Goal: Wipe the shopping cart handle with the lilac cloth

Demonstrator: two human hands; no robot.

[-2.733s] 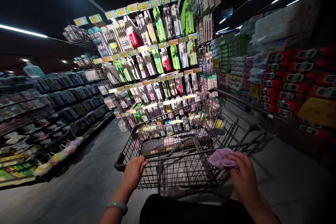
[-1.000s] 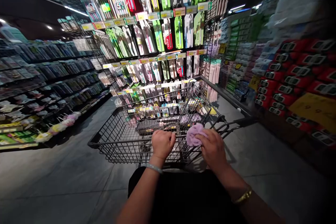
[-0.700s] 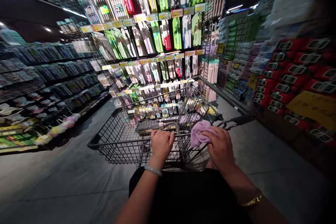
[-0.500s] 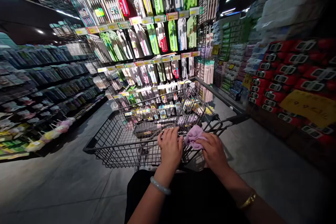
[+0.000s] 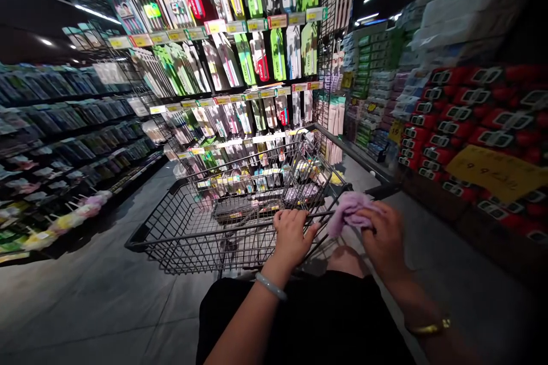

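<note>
At the shopping cart point(image 5: 188, 251) rail I note left hand point(image 5: 293, 234) clenched on the wire, right hand point(image 5: 385, 236) clutching a purple cloth point(image 5: 349, 211) at its right end; wiped extent indeterminate.

We note two bare hands, forearms uncovered to frame edge. Left hand point(image 5: 293, 234) — pale, glossy grey-green bangle point(image 5: 269, 286) at wrist, smooth, rounded. Right hand point(image 5: 385, 236) — thin gold bracelet point(image 5: 428, 328) at wrist, shiny, catching light. We see black garment point(image 5: 308, 319) across lower frame, plain, matte; fabric detail lost in dark. Small uncovered patch shows at its upper edge, likely knee.
</note>
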